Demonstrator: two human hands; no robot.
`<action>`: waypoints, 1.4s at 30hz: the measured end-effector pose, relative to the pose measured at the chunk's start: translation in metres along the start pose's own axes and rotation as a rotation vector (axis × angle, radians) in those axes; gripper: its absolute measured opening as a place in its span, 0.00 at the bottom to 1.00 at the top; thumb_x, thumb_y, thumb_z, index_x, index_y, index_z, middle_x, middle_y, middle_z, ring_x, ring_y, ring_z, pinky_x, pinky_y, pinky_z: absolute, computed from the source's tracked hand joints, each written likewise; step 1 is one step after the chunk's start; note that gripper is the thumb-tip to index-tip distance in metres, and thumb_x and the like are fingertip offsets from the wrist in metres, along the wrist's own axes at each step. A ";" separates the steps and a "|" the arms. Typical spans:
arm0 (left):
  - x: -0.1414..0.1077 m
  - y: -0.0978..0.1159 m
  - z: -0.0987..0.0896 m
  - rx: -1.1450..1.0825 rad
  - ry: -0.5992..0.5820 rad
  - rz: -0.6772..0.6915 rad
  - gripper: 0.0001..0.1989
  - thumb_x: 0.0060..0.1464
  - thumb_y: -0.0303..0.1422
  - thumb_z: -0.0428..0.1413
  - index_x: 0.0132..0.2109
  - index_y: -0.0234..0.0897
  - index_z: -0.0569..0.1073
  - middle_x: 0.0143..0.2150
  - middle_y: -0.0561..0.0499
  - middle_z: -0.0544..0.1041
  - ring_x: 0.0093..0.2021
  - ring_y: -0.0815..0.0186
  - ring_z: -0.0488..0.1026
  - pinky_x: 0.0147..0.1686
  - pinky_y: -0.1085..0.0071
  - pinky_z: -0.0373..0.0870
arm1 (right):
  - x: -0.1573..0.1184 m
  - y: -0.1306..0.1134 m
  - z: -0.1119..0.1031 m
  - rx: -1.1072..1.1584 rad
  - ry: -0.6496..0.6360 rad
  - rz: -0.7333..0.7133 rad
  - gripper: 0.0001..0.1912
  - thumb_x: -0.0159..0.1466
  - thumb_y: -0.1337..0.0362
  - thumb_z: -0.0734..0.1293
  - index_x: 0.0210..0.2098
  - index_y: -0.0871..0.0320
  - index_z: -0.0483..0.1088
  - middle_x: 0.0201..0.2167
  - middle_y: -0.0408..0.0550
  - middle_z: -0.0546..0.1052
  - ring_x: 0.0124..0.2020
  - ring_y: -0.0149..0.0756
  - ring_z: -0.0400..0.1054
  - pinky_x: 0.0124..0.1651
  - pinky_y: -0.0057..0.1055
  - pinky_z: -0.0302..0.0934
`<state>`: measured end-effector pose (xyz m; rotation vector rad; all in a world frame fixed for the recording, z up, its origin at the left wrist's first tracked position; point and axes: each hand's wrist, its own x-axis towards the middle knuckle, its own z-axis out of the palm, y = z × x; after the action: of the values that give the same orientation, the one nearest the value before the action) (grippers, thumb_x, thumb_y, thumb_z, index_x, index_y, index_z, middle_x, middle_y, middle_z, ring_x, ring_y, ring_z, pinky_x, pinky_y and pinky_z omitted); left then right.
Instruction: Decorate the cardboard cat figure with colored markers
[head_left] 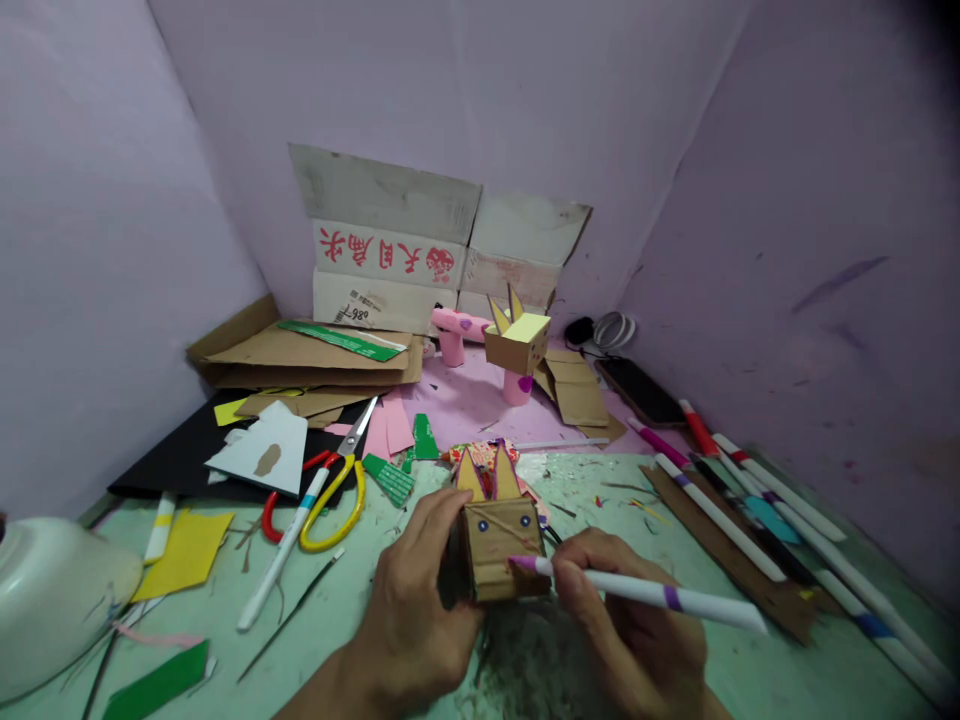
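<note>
A small brown cardboard box (504,578) with two pointed yellow ears edged in purple and two drawn blue eyes stands at the lower middle. My left hand (420,590) grips its left side, thumb low and fingers at the top left. In my right hand (630,610) is a white marker (637,588) with a purple band, pinched between thumb and fingers. Its purple tip is at the front face of the box, below the eyes; whether it touches cannot be told. Behind stands another eared cardboard box (510,352) on a pink body (469,325).
Scissors (345,480) with red and yellow handles lie left of the box, beside a white marker (279,560). Several markers (724,515) and a brown cardboard strip (735,560) lie right. A black phone (641,390), stacked cardboard (315,360) and a white bowl (60,600) surround the work.
</note>
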<state>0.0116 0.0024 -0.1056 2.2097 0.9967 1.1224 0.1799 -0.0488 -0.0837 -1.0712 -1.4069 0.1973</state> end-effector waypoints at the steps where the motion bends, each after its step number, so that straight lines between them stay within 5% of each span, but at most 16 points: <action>1: 0.000 0.000 0.000 -0.001 -0.001 0.001 0.33 0.46 0.23 0.57 0.61 0.39 0.59 0.57 0.40 0.68 0.56 0.50 0.69 0.50 0.55 0.74 | 0.000 0.000 0.000 -0.001 0.008 0.000 0.09 0.66 0.69 0.61 0.30 0.56 0.68 0.21 0.42 0.69 0.21 0.31 0.62 0.24 0.29 0.54; 28: 0.002 0.001 -0.002 -0.014 -0.033 -0.033 0.33 0.47 0.23 0.57 0.61 0.40 0.58 0.58 0.40 0.67 0.57 0.50 0.68 0.54 0.52 0.71 | 0.006 0.004 -0.008 0.020 -0.150 -0.081 0.07 0.64 0.73 0.62 0.32 0.57 0.69 0.23 0.43 0.71 0.22 0.30 0.65 0.23 0.26 0.58; 34: 0.003 0.000 -0.001 -0.022 -0.023 -0.011 0.34 0.46 0.23 0.57 0.60 0.40 0.58 0.57 0.40 0.67 0.57 0.51 0.68 0.55 0.52 0.70 | 0.003 0.003 -0.007 0.068 0.094 0.052 0.07 0.68 0.65 0.62 0.35 0.54 0.72 0.23 0.42 0.71 0.22 0.31 0.66 0.23 0.27 0.59; 38: 0.004 0.002 -0.003 0.007 0.051 0.022 0.31 0.46 0.24 0.56 0.59 0.39 0.59 0.55 0.41 0.68 0.55 0.54 0.70 0.52 0.57 0.73 | -0.007 0.011 -0.005 0.041 0.092 0.082 0.09 0.68 0.65 0.63 0.45 0.51 0.73 0.28 0.42 0.78 0.19 0.29 0.67 0.22 0.26 0.62; 42: 0.005 0.002 -0.006 0.121 0.171 0.072 0.30 0.47 0.25 0.54 0.59 0.36 0.60 0.54 0.40 0.67 0.54 0.53 0.69 0.51 0.56 0.73 | -0.010 0.017 -0.003 0.031 -0.039 -0.017 0.11 0.66 0.69 0.62 0.44 0.51 0.71 0.34 0.44 0.81 0.21 0.31 0.72 0.20 0.25 0.65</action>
<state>0.0097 0.0055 -0.0982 2.2914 1.0887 1.3348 0.1886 -0.0479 -0.1021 -1.0341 -1.4426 0.2281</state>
